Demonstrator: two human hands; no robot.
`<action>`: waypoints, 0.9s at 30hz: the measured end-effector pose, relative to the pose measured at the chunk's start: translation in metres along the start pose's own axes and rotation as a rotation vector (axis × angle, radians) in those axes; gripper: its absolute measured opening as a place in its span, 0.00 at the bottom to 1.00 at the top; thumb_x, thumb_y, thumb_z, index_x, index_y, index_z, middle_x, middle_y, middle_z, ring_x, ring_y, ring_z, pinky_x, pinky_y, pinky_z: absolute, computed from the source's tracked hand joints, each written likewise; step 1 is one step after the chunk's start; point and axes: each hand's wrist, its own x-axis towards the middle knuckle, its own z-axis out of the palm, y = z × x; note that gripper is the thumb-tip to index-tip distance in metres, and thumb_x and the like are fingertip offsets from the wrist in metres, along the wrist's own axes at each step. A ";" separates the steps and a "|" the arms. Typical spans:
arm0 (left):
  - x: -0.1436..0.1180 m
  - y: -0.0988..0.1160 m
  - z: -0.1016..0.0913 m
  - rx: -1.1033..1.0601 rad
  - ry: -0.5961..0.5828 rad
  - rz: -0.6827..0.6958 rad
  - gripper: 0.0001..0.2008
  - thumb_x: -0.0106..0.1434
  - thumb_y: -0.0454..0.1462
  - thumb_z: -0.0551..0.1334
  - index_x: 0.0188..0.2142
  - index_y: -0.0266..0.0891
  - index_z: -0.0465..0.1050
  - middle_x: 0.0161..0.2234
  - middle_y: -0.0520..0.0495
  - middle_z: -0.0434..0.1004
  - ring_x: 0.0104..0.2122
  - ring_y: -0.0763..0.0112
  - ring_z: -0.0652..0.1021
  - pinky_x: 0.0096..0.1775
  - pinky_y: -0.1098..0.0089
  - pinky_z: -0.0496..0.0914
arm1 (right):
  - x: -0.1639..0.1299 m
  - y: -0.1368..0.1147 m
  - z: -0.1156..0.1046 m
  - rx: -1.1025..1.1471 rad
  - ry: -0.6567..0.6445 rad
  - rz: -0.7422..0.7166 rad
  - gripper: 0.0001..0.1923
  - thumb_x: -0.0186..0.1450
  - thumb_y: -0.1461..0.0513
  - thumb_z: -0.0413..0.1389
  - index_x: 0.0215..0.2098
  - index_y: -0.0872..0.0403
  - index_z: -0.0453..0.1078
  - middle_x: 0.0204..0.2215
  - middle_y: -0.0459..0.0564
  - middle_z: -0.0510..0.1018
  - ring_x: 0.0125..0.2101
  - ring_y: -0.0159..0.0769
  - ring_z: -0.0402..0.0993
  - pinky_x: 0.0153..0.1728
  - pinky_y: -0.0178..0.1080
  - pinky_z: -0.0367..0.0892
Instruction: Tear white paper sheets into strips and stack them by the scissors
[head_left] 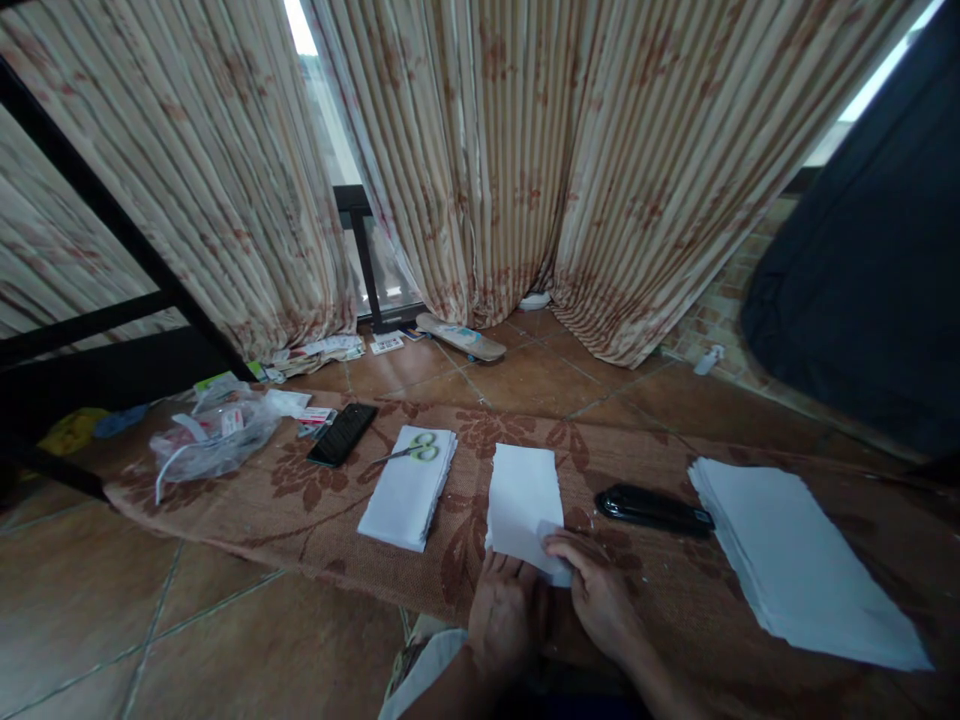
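Paper point(523, 490) lies at lower centre of the frame, flat on the patterned cloth point(469, 450), its near end under the hands. One sheet or several: cannot tell. Side edges look slightly ragged.

Grip: left hand point(504, 612) at the lower left corner of the paper, fingertips along its near edge. Right hand point(598, 592) at the lower right, fingers laid over the near corner. Both hands touch; whether either pinches the paper or only presses it cannot be told, thumbs and undersides being unclear. Most of the paper extends beyond the fingers, toward the middle of the frame, uncovered.

Handling (judgement): light, thin, flexible; likely to crease or tear under a hard pull, and to slide on the cloth if not held down. Best hold: near edge, both corners, flat fingers with light pressure; the far end is probably free to lift or skew.

Surroundings: left of the paper, a small stack point(405, 505) with scissors point(424, 448) on top. Right of it, a black stapler point(652, 508), its right end close against a larger stack point(802, 560) at lower right. Phone point(343, 435) and plastic bag point(217, 445) further left.
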 end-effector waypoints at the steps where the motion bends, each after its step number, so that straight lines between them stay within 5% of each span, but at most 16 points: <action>1: -0.002 -0.003 -0.001 -0.003 0.014 -0.007 0.10 0.60 0.30 0.57 0.40 0.41 0.72 0.41 0.45 0.75 0.44 0.59 0.73 0.50 0.53 0.67 | -0.001 0.000 0.000 0.000 -0.006 0.004 0.28 0.51 0.75 0.43 0.43 0.48 0.73 0.47 0.46 0.77 0.53 0.36 0.67 0.58 0.48 0.58; 4: -0.009 -0.015 -0.009 -0.014 0.107 -0.068 0.12 0.60 0.26 0.52 0.36 0.39 0.71 0.39 0.44 0.75 0.44 0.61 0.74 0.49 0.56 0.69 | -0.002 0.000 -0.002 -0.005 -0.010 0.048 0.31 0.50 0.75 0.42 0.45 0.48 0.73 0.49 0.45 0.75 0.54 0.35 0.67 0.58 0.48 0.58; 9: -0.014 -0.039 -0.029 -0.107 0.316 -0.186 0.19 0.62 0.25 0.48 0.48 0.38 0.68 0.48 0.43 0.72 0.50 0.65 0.72 0.52 0.60 0.69 | 0.000 -0.001 -0.004 0.022 0.004 0.142 0.32 0.49 0.74 0.42 0.46 0.48 0.72 0.50 0.45 0.75 0.52 0.34 0.68 0.57 0.46 0.61; 13: -0.002 -0.039 -0.038 -0.107 0.394 -0.186 0.16 0.64 0.28 0.50 0.49 0.37 0.67 0.48 0.41 0.72 0.50 0.62 0.72 0.52 0.58 0.69 | 0.000 0.000 -0.004 0.026 0.012 0.145 0.31 0.49 0.74 0.42 0.45 0.48 0.73 0.48 0.44 0.75 0.52 0.34 0.68 0.57 0.45 0.60; 20: 0.032 -0.007 -0.013 0.003 0.115 -0.041 0.16 0.65 0.32 0.53 0.52 0.38 0.66 0.54 0.41 0.67 0.53 0.61 0.69 0.55 0.59 0.66 | 0.000 0.003 -0.003 0.012 -0.007 0.139 0.26 0.55 0.72 0.42 0.44 0.49 0.73 0.48 0.46 0.76 0.52 0.36 0.69 0.56 0.45 0.61; 27: 0.037 -0.009 0.013 0.152 -0.039 0.119 0.15 0.65 0.32 0.53 0.50 0.35 0.67 0.52 0.41 0.68 0.56 0.60 0.64 0.59 0.58 0.60 | 0.000 0.003 -0.004 -0.028 -0.030 0.132 0.22 0.59 0.69 0.44 0.45 0.49 0.73 0.49 0.48 0.76 0.51 0.37 0.70 0.55 0.45 0.62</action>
